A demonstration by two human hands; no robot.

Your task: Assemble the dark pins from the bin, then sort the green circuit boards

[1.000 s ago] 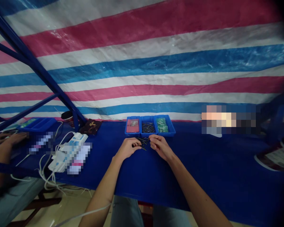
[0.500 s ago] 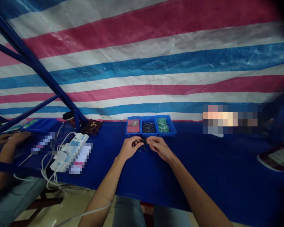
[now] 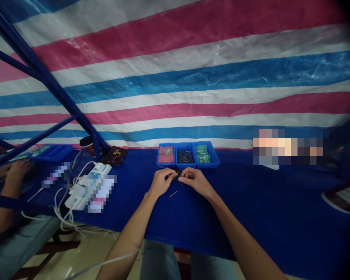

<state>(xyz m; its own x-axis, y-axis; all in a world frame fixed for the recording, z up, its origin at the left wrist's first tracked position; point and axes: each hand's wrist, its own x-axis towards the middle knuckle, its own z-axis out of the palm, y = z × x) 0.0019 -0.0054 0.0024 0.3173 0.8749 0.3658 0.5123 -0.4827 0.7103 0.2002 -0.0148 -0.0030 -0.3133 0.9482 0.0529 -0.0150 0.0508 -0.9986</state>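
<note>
Just in front of the blue bins, my left hand point(image 3: 160, 183) and my right hand point(image 3: 198, 182) are close together, thumbs and fingers pinched. Between and under the fingertips is a small bunch of dark thin parts point(image 3: 178, 173), partly hidden, too small to name surely. One thin yellowish-green strip point(image 3: 173, 193) lies on the table below them. Behind my hands, the middle bin point(image 3: 185, 144) holds many dark thin pieces point(image 3: 185, 157). A pink block or sheet point(image 3: 166, 155) fills the left bin, and green circuit boards point(image 3: 203, 154) lie in the right one.
On the left of the blue table point(image 3: 251, 210) are a white power strip point(image 3: 100, 170) with tangled cables, a blurred phone-like object point(image 3: 100, 194), a brown packet point(image 3: 115, 155) and a cup point(image 3: 86, 145). Another person's hand point(image 3: 20, 168) is at far left, beyond a blue metal frame point(image 3: 58, 95).
The view has shifted slightly. A thin strip now lies apart on the table below my hands. My fingers have changed position slightly around the dark parts.
</note>
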